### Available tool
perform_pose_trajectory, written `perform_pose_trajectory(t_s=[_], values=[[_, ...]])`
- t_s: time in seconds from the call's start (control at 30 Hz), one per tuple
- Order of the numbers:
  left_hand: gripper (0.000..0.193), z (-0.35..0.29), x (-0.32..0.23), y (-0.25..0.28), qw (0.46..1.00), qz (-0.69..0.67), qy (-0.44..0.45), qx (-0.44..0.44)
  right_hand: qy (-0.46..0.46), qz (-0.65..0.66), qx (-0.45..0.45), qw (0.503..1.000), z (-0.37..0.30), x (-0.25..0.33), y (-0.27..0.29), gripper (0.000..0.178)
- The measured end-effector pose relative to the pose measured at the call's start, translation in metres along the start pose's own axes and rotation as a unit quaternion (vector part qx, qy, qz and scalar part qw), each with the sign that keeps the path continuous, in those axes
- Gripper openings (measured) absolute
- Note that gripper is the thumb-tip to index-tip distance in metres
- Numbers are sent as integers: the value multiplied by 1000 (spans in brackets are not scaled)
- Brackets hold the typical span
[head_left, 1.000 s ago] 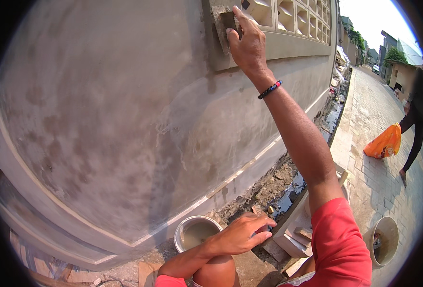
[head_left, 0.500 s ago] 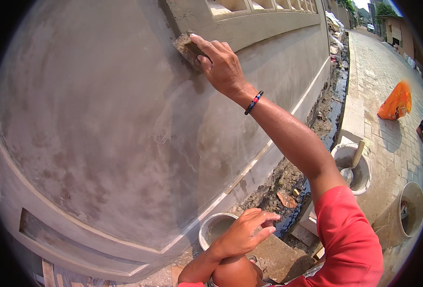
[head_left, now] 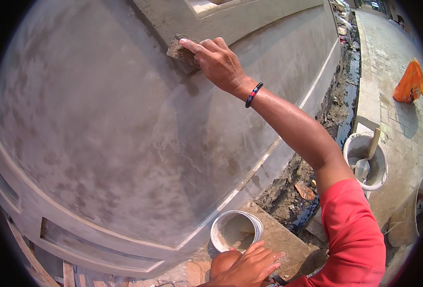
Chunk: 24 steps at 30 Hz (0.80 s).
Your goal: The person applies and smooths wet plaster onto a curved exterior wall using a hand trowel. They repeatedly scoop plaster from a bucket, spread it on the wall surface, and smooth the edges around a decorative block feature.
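Note:
My right hand (head_left: 221,64) grips a flat, rectangular, mortar-stained block (head_left: 183,50). It presses the block to the grey plastered wall (head_left: 106,124), at the lower corner of a raised window surround (head_left: 249,28). A dark damp patch shows just below the block. Low in the view, my left hand (head_left: 252,268) lies across my bent knee, fingers stretched out and holding nothing. Just beyond that hand stands a white bucket (head_left: 216,234) with greyish water and something partly sunk in it.
A drain ditch (head_left: 347,103) with dark water and rubble runs along the wall's foot. Right of it are a bucket (head_left: 383,170) holding a trowel (head_left: 363,167), another pail (head_left: 402,220) and an orange bag (head_left: 409,83) on the paving. Wooden strips (head_left: 68,275) lie lower left.
The view has shifted, so the buckets and orange bag sit further right. My left hand has lowered onto the knee, with its fingers flatter. The block remains at the surround's corner.

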<state>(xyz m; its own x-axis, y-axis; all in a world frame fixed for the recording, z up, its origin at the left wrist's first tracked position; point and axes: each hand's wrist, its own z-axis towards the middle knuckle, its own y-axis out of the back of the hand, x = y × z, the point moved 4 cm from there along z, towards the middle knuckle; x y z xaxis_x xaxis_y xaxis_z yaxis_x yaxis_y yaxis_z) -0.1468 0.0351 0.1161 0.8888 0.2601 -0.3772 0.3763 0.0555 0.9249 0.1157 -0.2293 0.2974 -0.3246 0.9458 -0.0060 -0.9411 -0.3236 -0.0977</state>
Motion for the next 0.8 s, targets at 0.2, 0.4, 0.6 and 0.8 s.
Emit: perform_pose_trajectory(t_s=[0.2,0.4,0.6,0.8], values=[[27,9,19,-16,995,-76,-51,-33,-285,-32,-74,955,9,-125,41,52],[30,16,33,-32,985,-152,-67,-38,-12,16,37,999,-14,-5,5,52],[30,-7,22,-49,991,-103,55,-57,-302,-186,-67,933,1,-183,61,56],[31,9,27,-36,992,-100,-75,-34,-361,202,165,895,-88,-41,86,43]])
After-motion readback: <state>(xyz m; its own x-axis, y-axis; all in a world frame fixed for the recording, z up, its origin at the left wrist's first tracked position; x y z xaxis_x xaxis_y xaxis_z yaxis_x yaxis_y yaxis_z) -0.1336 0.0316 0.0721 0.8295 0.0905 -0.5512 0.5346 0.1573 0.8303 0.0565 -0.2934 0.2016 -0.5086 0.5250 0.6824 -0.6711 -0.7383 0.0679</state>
